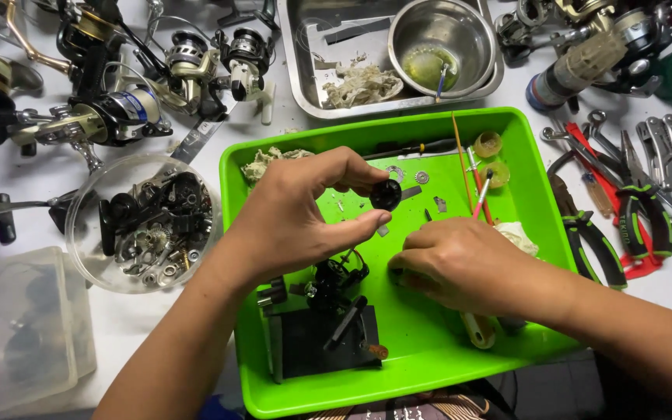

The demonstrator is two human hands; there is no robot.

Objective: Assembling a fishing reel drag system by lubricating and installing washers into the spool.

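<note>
A white table (219, 148) fills the view, crowded with fishing reels (110, 109) along its far left edge and pliers (596, 241) with other hand tools on the right. A steel tray (305, 78) at the top holds a steel bowl (441, 39) and a wad of dirty rag. In the middle sits a bright green tray (429, 350), scattered with washers, thin sticks and a black reel body (336, 280). Left of it stands a round clear tub (145, 222) full of dark metal parts.

The left hand (297, 214) is raised over the green tray, thumb and forefinger pinched on a small black round part (386, 194). The part looks like a ridged disc; it sits at the fingertips, forefinger above and thumb below, clear of the tray floor. The right hand (460, 264) rests low in the tray, fingers curled downward; whether they grip anything cannot be told.
</note>
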